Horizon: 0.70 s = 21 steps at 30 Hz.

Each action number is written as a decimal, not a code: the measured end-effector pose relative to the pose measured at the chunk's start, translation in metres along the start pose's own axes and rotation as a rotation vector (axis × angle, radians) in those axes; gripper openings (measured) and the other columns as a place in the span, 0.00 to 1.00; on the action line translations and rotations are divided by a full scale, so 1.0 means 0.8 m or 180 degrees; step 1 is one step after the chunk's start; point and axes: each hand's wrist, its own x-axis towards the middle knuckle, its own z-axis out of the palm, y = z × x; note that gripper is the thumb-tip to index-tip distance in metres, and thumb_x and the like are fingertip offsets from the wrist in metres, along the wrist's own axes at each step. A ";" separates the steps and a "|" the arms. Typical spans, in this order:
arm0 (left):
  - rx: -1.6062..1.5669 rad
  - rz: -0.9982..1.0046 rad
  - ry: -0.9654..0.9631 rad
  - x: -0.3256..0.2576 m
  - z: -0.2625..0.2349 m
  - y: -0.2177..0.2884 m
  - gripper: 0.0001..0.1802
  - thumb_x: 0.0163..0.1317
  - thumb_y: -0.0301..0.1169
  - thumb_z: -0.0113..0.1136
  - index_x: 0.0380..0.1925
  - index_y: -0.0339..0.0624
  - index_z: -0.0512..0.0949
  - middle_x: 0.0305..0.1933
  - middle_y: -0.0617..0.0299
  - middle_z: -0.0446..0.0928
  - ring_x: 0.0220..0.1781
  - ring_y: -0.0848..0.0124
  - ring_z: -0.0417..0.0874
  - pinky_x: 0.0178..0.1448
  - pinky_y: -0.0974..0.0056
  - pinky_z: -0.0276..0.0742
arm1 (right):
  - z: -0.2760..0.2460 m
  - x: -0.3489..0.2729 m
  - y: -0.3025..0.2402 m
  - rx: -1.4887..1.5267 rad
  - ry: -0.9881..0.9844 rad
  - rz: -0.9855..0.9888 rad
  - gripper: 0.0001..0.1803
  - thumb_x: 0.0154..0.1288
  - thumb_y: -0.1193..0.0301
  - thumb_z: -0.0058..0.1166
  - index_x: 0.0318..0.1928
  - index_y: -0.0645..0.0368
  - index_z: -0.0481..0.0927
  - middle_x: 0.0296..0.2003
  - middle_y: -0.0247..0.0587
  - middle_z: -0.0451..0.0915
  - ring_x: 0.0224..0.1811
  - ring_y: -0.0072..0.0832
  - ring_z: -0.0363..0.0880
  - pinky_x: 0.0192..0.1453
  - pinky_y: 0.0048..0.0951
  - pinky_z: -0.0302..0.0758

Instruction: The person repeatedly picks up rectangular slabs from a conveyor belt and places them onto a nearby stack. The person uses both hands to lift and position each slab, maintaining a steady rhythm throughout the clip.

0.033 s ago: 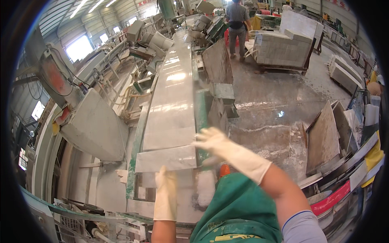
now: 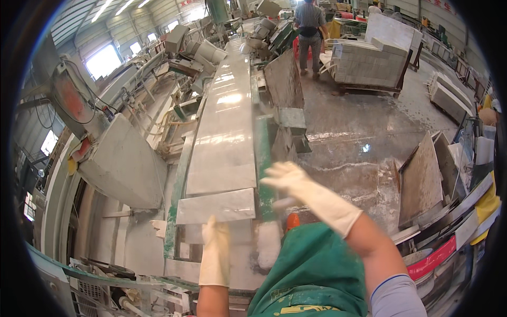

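A long run of pale, shiny stone slabs (image 2: 222, 153) lies along the belt of a machine in front of me. At its near end a short, wide grey stone tile (image 2: 216, 207) sits slightly askew to the slab beyond it. My left hand (image 2: 214, 232), in a cream rubber glove, grips the tile's near edge; its thumb shows there and its other fingers are mostly hidden. My right hand (image 2: 288, 179), gloved too and a little blurred, hovers beside the green machine rail (image 2: 265, 164). Its fingers are apart and hold nothing.
A whitish block (image 2: 269, 245) lies right of the belt's near end. Stone boards (image 2: 422, 179) lean at the right. On the far floor stands a loaded stone pallet (image 2: 367, 66), with a person (image 2: 310, 31) nearby. A big grey housing (image 2: 124, 164) stands left.
My right hand has shifted slightly right, away from the slabs' edge. The tile's right end has turned slightly, and my left hand stays at its near edge.
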 end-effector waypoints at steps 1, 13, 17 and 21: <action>0.0092 -0.0066 0.0008 0.009 -0.009 -0.001 0.09 0.68 0.18 0.51 0.41 0.46 0.66 0.34 0.62 0.73 0.30 0.69 0.77 0.51 0.52 0.86 | 0.004 -0.035 0.024 0.0008 0.0924 0.0002 0.41 0.48 0.49 0.70 0.63 0.46 0.74 0.66 0.45 0.70 0.70 0.48 0.64 0.72 0.48 0.60; 0.0207 -0.0121 0.0318 0.059 -0.020 -0.044 0.16 0.67 0.18 0.50 0.51 0.49 0.66 0.40 0.60 0.75 0.40 0.63 0.84 0.54 0.47 0.85 | 0.022 -0.648 0.134 -0.0771 0.0691 0.4372 0.33 0.51 0.65 0.62 0.60 0.57 0.75 0.63 0.52 0.73 0.68 0.53 0.64 0.73 0.45 0.60; 0.0069 -0.0120 0.0218 0.081 -0.018 -0.053 0.15 0.68 0.20 0.50 0.53 0.45 0.68 0.46 0.56 0.75 0.48 0.59 0.82 0.57 0.47 0.83 | 0.044 -0.792 0.076 -0.0938 0.0599 0.5383 0.32 0.61 0.63 0.56 0.66 0.57 0.69 0.67 0.56 0.66 0.73 0.50 0.59 0.76 0.43 0.55; -0.0029 -0.0290 0.0010 0.097 -0.018 -0.053 0.19 0.69 0.24 0.52 0.58 0.46 0.65 0.55 0.53 0.71 0.51 0.57 0.79 0.52 0.50 0.84 | 0.087 -0.840 0.041 -0.0842 0.0668 0.5700 0.33 0.67 0.60 0.52 0.71 0.52 0.63 0.69 0.56 0.64 0.73 0.52 0.57 0.77 0.44 0.54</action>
